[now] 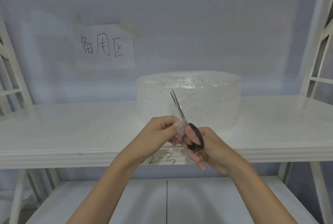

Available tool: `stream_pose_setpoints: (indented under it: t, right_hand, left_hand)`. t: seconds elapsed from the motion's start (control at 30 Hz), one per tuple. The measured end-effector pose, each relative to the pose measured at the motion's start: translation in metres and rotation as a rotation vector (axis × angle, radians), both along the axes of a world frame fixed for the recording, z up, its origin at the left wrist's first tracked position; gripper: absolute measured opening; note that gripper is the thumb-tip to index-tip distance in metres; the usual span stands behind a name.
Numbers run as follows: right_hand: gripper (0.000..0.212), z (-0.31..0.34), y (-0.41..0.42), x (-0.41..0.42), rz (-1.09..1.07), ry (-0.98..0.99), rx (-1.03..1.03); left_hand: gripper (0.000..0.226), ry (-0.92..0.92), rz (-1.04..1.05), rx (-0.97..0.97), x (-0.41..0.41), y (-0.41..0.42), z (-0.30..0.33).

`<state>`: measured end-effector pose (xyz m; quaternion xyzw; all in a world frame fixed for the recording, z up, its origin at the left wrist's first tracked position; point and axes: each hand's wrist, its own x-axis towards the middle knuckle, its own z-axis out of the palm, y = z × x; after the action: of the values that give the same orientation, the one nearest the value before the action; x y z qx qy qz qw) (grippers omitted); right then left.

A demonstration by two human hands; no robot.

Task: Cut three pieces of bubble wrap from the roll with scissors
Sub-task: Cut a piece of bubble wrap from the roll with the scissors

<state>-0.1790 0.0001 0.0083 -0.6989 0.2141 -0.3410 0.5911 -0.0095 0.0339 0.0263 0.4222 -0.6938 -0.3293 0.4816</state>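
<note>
Right hand [207, 144] grips scissors [185, 124], blades up; left hand [162, 133] pinches bubble wrap [177, 130]

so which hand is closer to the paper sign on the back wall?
Left. The left hand sits below the paper sign, slightly to its right; the right hand, holding the scissors, is further right and lower.

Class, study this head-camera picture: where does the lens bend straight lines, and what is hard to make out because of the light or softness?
Head view: the shelf uprights lean and bow at the edges, wide-angle distortion; light is flat and bluish, shadows faint; the bubble wrap roll is pale against the white shelf; the scissors show fairly clearly.
</note>
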Motion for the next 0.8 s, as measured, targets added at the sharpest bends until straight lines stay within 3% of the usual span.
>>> stream_pose_setpoints:
  t: [0.3,0.5,0.63,0.8]
  right_hand:
    - [0.040,0.017,0.004,0.004,-0.133,0.047,-0.079]
    - [0.020,0.043,0.008,-0.016,-0.481,-0.178,-0.140]
    - [0.013,0.039,-0.007,-0.052,-0.698,-0.131,-0.209]
    - [0.038,0.017,-0.032,-0.088,-0.928,0.084,-0.122]
  left_hand:
    - [0.024,0.028,0.026,0.014,0.003,0.009,-0.008]
    - [0.032,0.055,0.134,0.044,0.016,0.017,-0.013]
    - [0.027,0.109,0.215,0.058,0.027,0.019,-0.013]
    - [0.028,0.130,0.238,0.078,0.029,0.016,-0.014]
